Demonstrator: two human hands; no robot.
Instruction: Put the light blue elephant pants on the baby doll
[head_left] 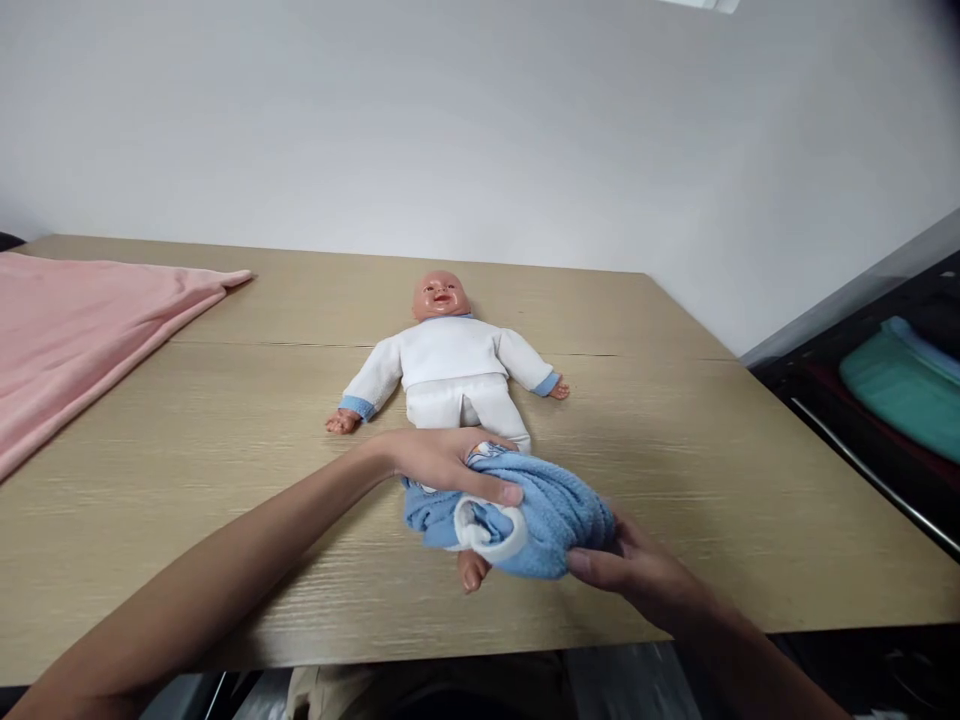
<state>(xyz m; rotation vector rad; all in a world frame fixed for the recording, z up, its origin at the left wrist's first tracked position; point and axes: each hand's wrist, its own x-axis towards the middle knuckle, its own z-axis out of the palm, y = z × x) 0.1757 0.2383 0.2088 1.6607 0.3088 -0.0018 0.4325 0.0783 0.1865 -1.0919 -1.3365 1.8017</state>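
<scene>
A baby doll (454, 350) in a white top and white trousers lies on its back, head toward the wall. Over its lower legs is a bunched blue terry baby garment (559, 500) with a white-edged opening; one doll foot (472, 570) shows below it. My left hand (442, 465) grips the garment from the left, thumb on top and fingers mostly hidden. At the right end, my right hand (626, 565) pinches the cloth with its thumb in front; its other fingers are behind. Whether a doll leg is inside the garment, I cannot tell.
A pink cloth (105, 330) covers the left part of the wooden table (300, 320). Beyond the right table edge, folded green fabric (904, 390) sits on a dark rack. A pale wall stands behind the table.
</scene>
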